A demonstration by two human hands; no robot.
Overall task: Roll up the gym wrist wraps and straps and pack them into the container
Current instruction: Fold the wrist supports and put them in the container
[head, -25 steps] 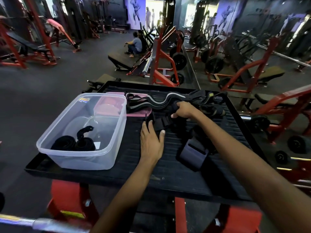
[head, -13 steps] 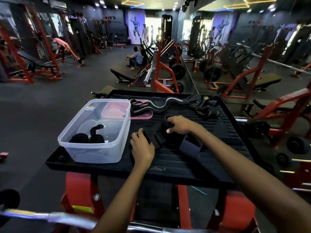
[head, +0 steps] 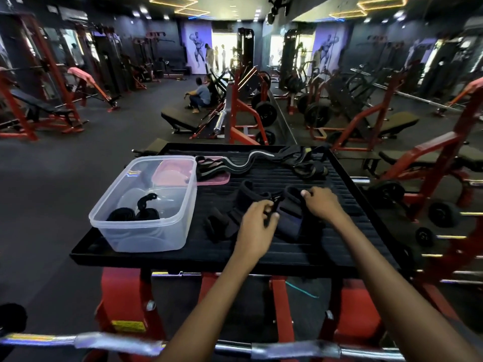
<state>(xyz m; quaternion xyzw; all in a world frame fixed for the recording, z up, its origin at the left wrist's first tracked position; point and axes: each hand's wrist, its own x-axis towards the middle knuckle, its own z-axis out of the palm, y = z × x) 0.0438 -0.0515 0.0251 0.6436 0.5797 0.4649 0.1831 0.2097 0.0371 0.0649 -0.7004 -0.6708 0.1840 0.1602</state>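
Bottom edge of frame: 1 steel barbell (head: 104,344) runs left-right, blurred, w/ red machine frame (head: 125,296) just above it. 2 bare forearms rise from bottom centre & bottom right to the black ribbed tray (head: 326,246) at mid-frame.

Left hand (head: 257,226), centre: fingers curled, pinching the black buckle end of a dark wrist wrap (head: 286,220) lying on the tray. Right hand (head: 322,203), just right of it: fingers bent down onto the far end of the same wrap, thumb tip visible; looks like a grip but can't tell if it's closed round the fabric. A 2nd black wrap (head: 222,227) lies flat left of the left hand, between hand & container.

Clear plastic container (head: 156,231) sits on tray's left part, no lid on it. Inside, near its front wall: 2 black rolled straps (head: 136,214) side by side, 1 loose tail curling up.

Behind container, mid-left: 1 pink lid (head: 211,178) flat on tray, partly seen thru the plastic. Along tray's far edge: tangle of black/grey straps (head: 251,159), count unclear, plus a bunched black-yellow pair (head: 308,168) toward upper right of tray.

Beyond, upper half: red benches, plates, racks. 1 seated person (head: 200,96) at upper centre, several standing figures by the bright doorway, too small to count.
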